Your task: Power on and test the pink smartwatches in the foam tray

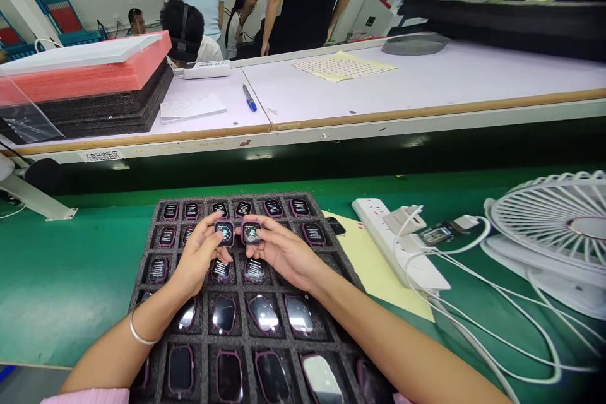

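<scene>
My left hand point(204, 251) pinches a smartwatch point(224, 233) whose lit screen shows a dial. A second smartwatch point(250, 232), also lit, is gripped between the thumb and fingers of my right hand point(284, 252). Both watches, strapless and in purplish frames, are held side by side above a dark foam tray point(241, 344). Square compartments in the tray hold several more watches. Those in the far rows, like the watch point(300, 207) at the back right, show white text; the nearer ones, such as the watch point(223, 314), have dark screens. My hands and forearms hide some compartments.
Right of the tray lie a yellow sheet point(379, 265), a white power strip point(374, 221) with cables and a white fan point(558, 227). On the raised shelf are pink foam point(146, 63), a notepad point(194, 107), a blue pen point(249, 98) and stacked black trays point(516, 22). People are beyond it.
</scene>
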{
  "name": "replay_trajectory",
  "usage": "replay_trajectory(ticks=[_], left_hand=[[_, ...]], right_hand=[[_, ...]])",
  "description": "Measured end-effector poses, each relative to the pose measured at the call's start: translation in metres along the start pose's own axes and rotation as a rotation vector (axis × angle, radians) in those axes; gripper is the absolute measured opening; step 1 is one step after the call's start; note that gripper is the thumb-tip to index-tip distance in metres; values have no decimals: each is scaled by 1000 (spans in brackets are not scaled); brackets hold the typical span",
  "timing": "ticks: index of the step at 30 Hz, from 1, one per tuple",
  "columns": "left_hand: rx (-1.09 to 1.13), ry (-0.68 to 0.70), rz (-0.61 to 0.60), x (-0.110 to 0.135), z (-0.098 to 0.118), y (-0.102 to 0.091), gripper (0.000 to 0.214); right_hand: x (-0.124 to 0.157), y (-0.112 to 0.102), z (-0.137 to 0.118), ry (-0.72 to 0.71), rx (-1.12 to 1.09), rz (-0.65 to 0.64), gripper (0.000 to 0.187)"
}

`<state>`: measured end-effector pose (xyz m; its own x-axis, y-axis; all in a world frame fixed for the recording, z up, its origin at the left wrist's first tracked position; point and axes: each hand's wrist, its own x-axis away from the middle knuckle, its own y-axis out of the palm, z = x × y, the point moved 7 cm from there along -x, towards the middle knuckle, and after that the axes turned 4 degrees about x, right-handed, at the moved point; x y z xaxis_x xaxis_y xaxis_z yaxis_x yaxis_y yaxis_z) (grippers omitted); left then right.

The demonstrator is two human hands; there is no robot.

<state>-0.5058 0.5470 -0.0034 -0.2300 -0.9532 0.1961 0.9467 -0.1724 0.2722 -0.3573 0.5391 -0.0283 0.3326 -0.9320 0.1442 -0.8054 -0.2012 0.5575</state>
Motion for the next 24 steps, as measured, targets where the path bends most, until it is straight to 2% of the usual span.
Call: replay_trajectory(ticks=[4, 9, 16, 24], left_hand=[[-6, -5, -11, -2, -1, 0, 55], [-35, -7, -41, -3, -4, 2, 59], [-53, -1, -57, -2, -3, 2, 45], [-56, -19, -62, -3, -3, 5, 40]], right_hand=[[2, 0, -3, -47, 106, 22, 39], [4, 3, -6, -99, 204, 14, 41], [3, 4, -7, -121, 258, -23, 37], [3, 5, -7, -123, 282, -28, 34]])
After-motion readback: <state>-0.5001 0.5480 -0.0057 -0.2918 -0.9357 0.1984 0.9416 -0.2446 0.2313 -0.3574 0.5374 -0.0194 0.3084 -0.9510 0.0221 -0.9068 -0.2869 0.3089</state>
